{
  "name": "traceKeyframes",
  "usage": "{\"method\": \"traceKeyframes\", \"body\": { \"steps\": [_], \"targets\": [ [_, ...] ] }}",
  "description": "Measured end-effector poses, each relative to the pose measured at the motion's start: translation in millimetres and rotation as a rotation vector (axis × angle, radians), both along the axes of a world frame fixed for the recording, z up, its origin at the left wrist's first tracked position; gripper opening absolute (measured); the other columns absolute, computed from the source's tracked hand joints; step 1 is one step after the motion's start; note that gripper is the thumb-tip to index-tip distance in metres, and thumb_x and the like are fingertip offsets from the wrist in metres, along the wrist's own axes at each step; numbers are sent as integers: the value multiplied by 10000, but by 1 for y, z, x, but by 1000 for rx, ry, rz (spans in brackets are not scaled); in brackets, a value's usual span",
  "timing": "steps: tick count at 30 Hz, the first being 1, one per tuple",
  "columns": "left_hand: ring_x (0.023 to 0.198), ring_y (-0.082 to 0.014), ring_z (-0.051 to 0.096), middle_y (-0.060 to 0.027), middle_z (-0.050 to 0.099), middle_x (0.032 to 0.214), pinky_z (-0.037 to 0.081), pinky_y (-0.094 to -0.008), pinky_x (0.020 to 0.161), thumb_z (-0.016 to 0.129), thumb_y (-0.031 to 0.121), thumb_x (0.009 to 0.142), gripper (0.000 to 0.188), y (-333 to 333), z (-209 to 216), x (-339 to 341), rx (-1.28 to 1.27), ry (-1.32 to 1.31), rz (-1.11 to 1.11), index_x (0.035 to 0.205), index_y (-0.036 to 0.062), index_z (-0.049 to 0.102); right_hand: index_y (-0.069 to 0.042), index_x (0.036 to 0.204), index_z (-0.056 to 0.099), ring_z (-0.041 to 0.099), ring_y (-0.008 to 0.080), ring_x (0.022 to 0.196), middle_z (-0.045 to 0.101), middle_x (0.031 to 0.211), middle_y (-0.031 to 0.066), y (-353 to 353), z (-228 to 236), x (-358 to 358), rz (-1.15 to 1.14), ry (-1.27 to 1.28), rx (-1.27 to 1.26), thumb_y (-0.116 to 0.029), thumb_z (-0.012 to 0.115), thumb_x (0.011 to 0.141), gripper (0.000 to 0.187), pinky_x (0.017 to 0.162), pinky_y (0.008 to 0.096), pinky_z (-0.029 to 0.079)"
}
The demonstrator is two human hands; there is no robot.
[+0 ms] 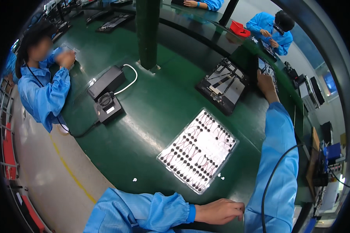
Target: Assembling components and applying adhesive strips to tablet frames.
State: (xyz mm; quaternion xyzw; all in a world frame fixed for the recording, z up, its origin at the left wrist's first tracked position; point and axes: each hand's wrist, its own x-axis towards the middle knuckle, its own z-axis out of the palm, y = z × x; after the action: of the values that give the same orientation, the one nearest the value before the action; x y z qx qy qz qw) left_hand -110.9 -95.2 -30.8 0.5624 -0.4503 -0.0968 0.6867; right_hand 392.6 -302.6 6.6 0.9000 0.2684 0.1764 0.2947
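At the far right, my right hand (266, 86) reaches out to an opened tablet (269, 70) with its inner parts showing. Its fingers are closed at the tablet's near left edge, partly hidden. My left hand (220, 211) lies low over the green table by the near edge, fingers curled together; whatever is in them, if anything, is hidden. Just beyond it sits a clear tray (215, 144) with rows of small round black parts on thin wires. Another opened tablet (223, 86), its inner parts exposed, lies left of my right hand.
A black box-shaped device with a fan (107, 106), a white cable and a black cord stands at left on the green table (140, 128). Behind it rises a green post (147, 35). Co-workers in blue sit at left and far right. A red bin (239, 28) stands at the back.
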Motion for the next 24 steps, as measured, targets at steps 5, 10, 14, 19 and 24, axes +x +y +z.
{"method": "traceKeyframes", "body": {
  "steps": [5,10,14,19,24],
  "targets": [
    [867,-303,614,-71,569,1034,496,-426,753,539,-22,870,135,3,0,2,10,4,-12,951,61,608,-11,1356,495,707,334,852,692,986,212,8,12,-90,-33,1,100,-61,642,841,538,704,429,581],
    [880,-299,617,-69,566,1031,492,-427,758,531,-17,894,110,4,1,0,26,-22,-53,927,50,611,-60,1380,478,680,303,1002,660,1126,154,-10,-20,-123,140,-157,280,-74,689,806,611,757,425,585],
    [894,-306,615,-79,560,1055,489,-422,758,515,-2,922,105,2,4,4,22,15,-70,967,39,601,-92,1360,501,644,314,1103,635,1222,124,-31,-14,-116,-58,-124,389,-49,703,776,620,863,408,566],
    [969,-332,608,-116,565,1121,495,-418,793,481,82,1004,175,6,14,6,99,102,7,1164,41,538,-93,1349,546,646,352,1116,652,1237,169,-69,39,-141,73,-334,561,5,609,844,517,917,434,543],
    [843,-140,638,-83,617,1132,533,-313,761,455,164,1051,292,-10,-8,15,-26,660,-193,1311,40,506,-49,1358,503,624,320,1199,621,1306,209,-117,118,-257,114,-337,947,-120,568,1006,365,1027,374,471]
  ]
}}
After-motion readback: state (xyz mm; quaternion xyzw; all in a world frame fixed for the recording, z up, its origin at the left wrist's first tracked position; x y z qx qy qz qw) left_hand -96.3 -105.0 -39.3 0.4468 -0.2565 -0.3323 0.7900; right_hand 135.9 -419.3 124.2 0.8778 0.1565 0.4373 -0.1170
